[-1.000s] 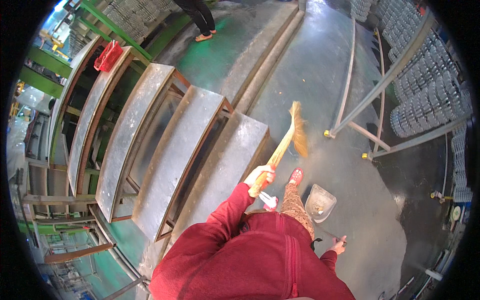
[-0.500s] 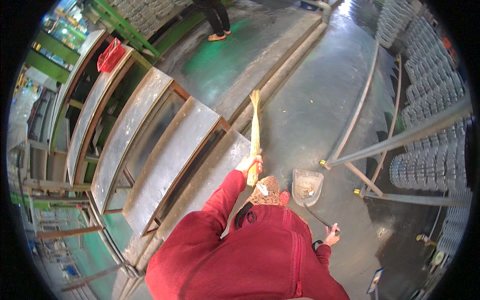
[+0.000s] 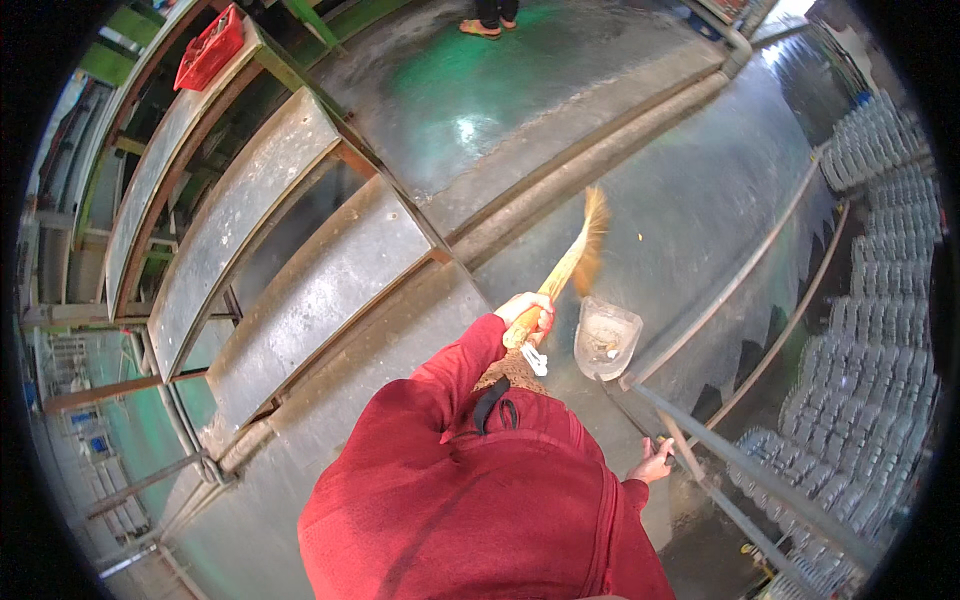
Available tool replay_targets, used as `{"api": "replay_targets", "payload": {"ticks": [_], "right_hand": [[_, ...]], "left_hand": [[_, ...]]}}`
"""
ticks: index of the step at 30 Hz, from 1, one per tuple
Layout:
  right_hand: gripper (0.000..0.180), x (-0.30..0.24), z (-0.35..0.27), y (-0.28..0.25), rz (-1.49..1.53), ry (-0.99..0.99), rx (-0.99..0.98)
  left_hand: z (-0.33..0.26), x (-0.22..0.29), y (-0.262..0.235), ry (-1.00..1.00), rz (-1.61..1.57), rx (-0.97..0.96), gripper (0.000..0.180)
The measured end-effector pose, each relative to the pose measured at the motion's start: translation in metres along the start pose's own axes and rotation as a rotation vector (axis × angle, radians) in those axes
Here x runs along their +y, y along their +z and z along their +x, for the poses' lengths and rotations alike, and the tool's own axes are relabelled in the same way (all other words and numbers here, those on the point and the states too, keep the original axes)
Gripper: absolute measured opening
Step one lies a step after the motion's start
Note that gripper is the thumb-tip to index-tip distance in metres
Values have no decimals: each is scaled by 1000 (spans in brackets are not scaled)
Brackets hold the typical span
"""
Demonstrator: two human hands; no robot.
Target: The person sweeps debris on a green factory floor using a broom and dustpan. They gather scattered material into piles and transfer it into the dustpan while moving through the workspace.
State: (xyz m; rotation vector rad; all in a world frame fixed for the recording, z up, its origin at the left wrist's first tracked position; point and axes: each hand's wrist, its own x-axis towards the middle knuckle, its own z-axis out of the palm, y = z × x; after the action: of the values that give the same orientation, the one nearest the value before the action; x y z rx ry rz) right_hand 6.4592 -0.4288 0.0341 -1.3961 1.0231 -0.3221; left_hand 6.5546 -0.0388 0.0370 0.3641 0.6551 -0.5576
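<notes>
Left fingers wrap broom — right fingers, dustpan handle.

We see a broom of dry, rough straw and a dustpan of cloudy, scuffed plastic. We note matt, soft cloth on the jacket, a dull metallic-looking table, a smooth plastic basket, and a smooth, faintly glossy floor.

Head view: no text, label, brand, number or sign is legible on any surface.
</notes>
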Motion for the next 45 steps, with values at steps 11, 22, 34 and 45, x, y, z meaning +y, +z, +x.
{"api": "replay_targets", "payload": {"ticks": [11, 22, 34, 45], "right_hand": [[31, -68, 85, 161, 12, -109, -62], [38, -127, 170, 308, -41, -78, -39], [44, -201, 261, 500, -94, -63, -259], [41, -233, 228, 697, -99, -92, -365]], "left_hand": [[-106, 120, 39, 407, 0, 61, 39], [-7, 226, -16, 833, 56, 605, 27], [93, 344, 94, 817, -702, 21, 16], [11, 414, 93, 1007, -440, 413, 32]]}}
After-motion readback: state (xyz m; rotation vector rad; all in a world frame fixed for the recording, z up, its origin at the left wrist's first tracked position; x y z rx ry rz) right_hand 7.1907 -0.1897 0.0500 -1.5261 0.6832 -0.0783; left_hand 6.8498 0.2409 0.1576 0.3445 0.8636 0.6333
